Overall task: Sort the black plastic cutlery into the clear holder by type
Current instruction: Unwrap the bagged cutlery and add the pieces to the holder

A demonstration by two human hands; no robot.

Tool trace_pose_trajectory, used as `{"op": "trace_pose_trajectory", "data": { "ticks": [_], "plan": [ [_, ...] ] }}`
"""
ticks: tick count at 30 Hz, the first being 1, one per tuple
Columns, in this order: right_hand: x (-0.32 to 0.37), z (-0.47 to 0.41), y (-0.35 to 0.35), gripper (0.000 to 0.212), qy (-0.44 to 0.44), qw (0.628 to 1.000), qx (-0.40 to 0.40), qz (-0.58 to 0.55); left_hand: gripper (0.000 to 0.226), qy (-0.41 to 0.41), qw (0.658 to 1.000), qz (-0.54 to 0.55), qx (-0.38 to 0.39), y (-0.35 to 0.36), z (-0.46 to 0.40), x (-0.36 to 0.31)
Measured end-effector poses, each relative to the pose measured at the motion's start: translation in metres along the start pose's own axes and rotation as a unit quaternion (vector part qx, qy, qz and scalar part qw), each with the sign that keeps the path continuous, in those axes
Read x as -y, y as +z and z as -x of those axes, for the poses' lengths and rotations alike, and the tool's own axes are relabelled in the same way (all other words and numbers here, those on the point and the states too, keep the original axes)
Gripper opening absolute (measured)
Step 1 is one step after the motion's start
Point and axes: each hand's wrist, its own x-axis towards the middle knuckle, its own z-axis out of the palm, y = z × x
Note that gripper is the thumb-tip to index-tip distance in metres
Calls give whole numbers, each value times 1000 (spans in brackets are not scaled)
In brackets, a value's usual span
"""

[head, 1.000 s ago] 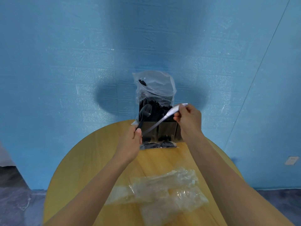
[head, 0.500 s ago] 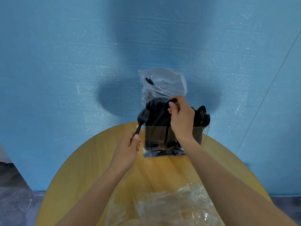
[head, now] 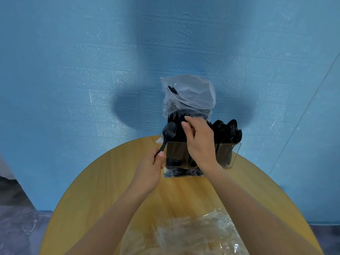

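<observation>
Even bright light, soft wall (head: 73,70) shadows, wide-angle edge bending.

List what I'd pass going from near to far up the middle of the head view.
Crumpled clear wrappers → bare wooden table → flat packet of black cutlery → clear holder → plastic bag → blue wall.

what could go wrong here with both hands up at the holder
1. The left hand pinches the black fork low on its handle, so the head could wobble or catch on the rim of the clear holder.
2. The right hand reaches in among packed cutlery; its wrist could nudge the light holder, which stands near the far edge of the table.
3. The plastic bag of utensils slumps right behind the holder and could spill unsorted pieces in.
</observation>
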Motion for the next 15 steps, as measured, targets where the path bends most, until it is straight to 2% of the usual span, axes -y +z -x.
{"op": "trace_pose_trajectory", "data": {
  "ticks": [3,6,9,12,14,15],
  "plan": [
    [9,11,-11,23,126,981,81,-120,22,18,1000,-14,16,10,0,-5],
    [5,18,-23,15,184,958,94,-199,20,31,999,-31,28,20,2,-10],
    [-7,16,-39,12,256,935,59,-238,20,38,998,-34,31,27,4,-13],
    [-21,3,-62,1,326,890,-23,-319,24,46,998,-36,28,32,4,-17],
    [-31,-6,-78,8,325,867,-96,-364,24,46,998,-38,21,35,2,-21],
    [-36,-8,-86,10,312,870,-119,-363,24,46,998,-38,20,37,1,-22]
  ]
}}
